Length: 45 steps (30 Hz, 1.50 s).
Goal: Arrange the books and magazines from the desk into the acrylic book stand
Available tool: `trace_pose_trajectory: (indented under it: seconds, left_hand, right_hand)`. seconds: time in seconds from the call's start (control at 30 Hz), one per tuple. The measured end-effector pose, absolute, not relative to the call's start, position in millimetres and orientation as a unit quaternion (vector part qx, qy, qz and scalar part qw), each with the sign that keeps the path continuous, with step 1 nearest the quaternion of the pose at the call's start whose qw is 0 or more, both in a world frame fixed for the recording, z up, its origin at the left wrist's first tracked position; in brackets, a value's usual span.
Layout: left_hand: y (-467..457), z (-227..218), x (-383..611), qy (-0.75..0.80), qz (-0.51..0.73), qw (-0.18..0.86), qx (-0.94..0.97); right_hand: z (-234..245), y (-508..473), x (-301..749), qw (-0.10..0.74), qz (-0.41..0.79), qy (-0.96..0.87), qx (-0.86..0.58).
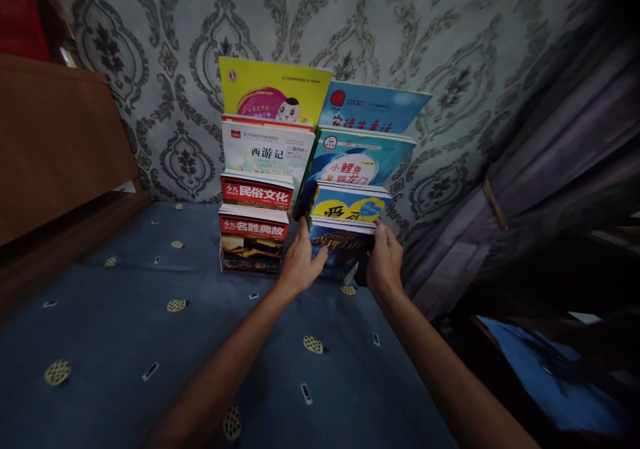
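My left hand (303, 257) grips the left edge of a dark blue book (340, 245), its thumb over the front cover. On the opposite edge, the fingers of my right hand (386, 255) are closed around the same book. It stands upright in the front row of two columns of books in rising tiers. Right behind it are a blue and yellow book (345, 203), a teal book (365, 155) and a light blue book (375, 109). The left column has two red-titled books (255, 225), a white book (265, 145) and a yellow-green book (275, 89).
A patterned grey wall (200, 35) rises behind the books. They stand on a dark blue cloth (200, 369) printed with yellow pineapples. Brown wooden furniture (60, 142) borders the left. On the right hangs a tied purple curtain (465, 202), with a blue item (545, 375) below it.
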<state>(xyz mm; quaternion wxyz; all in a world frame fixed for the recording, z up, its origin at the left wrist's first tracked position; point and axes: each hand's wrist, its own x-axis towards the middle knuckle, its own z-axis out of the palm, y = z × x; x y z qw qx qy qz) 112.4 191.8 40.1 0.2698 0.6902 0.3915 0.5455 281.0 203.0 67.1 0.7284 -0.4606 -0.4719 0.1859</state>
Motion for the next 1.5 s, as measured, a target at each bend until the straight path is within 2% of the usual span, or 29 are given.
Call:
trace_pose_trajectory:
  seconds: [0.53,0.93,1.37,1.5]
  left_hand:
    - [186,39,115,0.365,0.544,0.245,0.715]
    - [186,35,119,0.380,0.536,0.208,0.725]
    - [186,34,115,0.372,0.537,0.264,0.710]
    - [168,40,108,0.376,0.516,0.240,0.731]
  right_hand:
    - [72,200,262,0.776,0.193,-0.417,-0.431]
    - [72,201,260,0.779,0.177,-0.415,-0.436]
    - [74,198,266,0.772,0.219,-0.412,-0.432]
    - [68,194,275,0.789,0.225,-0.386,-0.420]
